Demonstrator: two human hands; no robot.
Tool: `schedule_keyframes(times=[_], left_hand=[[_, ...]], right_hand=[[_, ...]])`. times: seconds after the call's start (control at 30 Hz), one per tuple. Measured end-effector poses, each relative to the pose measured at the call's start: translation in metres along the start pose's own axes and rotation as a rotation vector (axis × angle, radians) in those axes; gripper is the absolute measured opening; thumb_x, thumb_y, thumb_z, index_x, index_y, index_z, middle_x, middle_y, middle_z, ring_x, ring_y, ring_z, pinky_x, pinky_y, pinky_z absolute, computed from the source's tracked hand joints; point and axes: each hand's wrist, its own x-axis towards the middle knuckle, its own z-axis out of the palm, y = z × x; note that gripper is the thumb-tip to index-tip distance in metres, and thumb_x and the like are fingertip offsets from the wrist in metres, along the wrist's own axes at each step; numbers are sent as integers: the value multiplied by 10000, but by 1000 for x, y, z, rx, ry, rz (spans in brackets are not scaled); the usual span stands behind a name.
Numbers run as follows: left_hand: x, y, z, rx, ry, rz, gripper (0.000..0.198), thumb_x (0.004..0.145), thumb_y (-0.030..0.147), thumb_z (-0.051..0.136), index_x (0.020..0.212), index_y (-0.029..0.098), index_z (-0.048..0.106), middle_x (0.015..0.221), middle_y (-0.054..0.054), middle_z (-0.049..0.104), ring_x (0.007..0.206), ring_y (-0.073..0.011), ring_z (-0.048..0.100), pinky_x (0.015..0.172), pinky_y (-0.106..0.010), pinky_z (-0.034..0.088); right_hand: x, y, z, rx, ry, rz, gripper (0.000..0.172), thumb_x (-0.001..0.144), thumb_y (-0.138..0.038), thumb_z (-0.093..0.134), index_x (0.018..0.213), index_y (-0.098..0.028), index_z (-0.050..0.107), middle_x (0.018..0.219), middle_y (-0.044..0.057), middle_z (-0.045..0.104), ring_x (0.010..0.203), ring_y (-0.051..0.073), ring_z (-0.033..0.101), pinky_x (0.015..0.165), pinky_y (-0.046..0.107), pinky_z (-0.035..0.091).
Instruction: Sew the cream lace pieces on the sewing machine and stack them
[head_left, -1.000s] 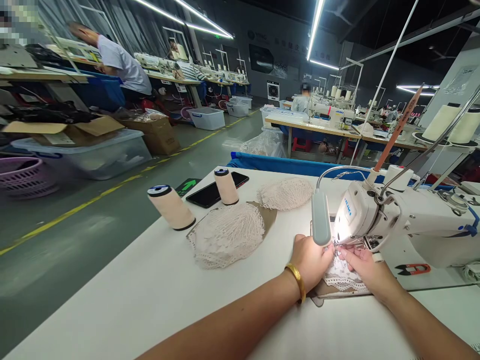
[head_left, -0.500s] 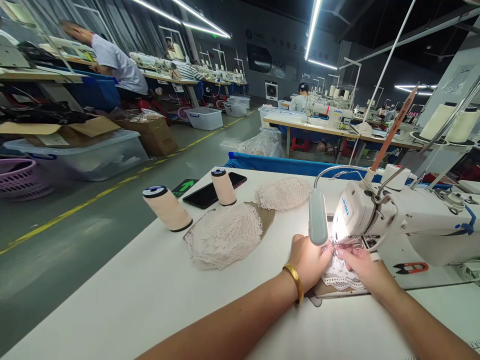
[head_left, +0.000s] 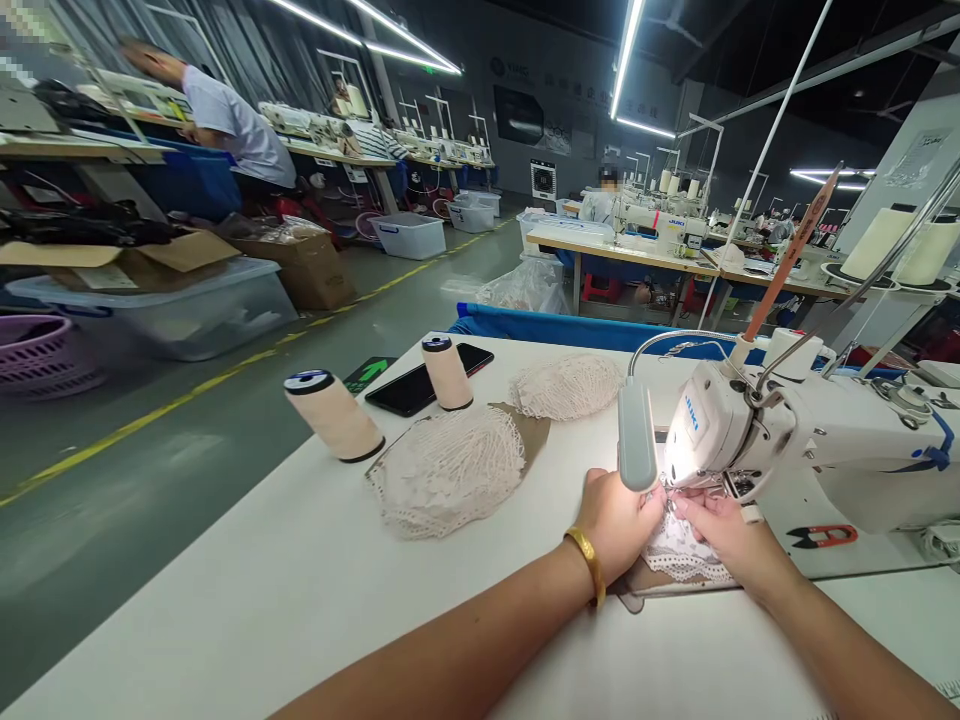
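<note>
My left hand [head_left: 621, 522], with a gold bangle at its wrist, and my right hand [head_left: 731, 535] meet under the head of a white sewing machine [head_left: 795, 440]. Both pinch a white lace piece [head_left: 679, 555] that lies on a brown backing at the needle, lit by a small lamp [head_left: 637, 435]. The fingertips are partly hidden by the lamp and the machine head.
On the white table [head_left: 300, 590] lie two stacks of lace pieces [head_left: 450, 468] [head_left: 568, 386], two cream thread cones [head_left: 334, 416] [head_left: 447, 373], a black phone [head_left: 429, 379] and red snips [head_left: 823, 535]. Other people work at sewing tables across the aisle; boxes and bins stand at left.
The view has shifted slightly; my hands stay at the needle with the lace, hardly moved.
</note>
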Motion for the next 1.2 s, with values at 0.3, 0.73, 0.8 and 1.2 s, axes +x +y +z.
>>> schedule_keyframes(times=[0.3,0.73,0.8,1.2], left_hand=[[0,1,-1,3,1,-3,226,904,222,542,681,203,572,592,25,493,598,-160,469,657,-275,333],[0,3,-1,-7,10,-17,232,899,238,522,671,203,549,587,17,480,589,-159,458,633,-273,326],[-1,3,0,-8,11,-19,235,897,249,521,668,203,543,582,15,477,589,-161,456,627,-272,325],[0,3,1,4,11,-15,255,910,277,522,667,207,554,572,13,477,603,-168,474,646,-270,336]], right_hand=[[-1,-3,0,-1,-4,-2,385,813,-495,800,1037,-182,790,982,83,788,913,270,717,653,303,537],[0,0,-1,-8,-11,-3,372,831,-508,782,1010,-183,774,987,89,785,924,279,718,652,310,535],[1,2,-1,-4,-9,-14,401,825,-518,786,1037,-178,776,1001,94,784,930,276,715,649,305,528],[2,2,1,-23,25,0,365,777,-502,801,978,-199,776,900,61,773,745,214,663,615,296,486]])
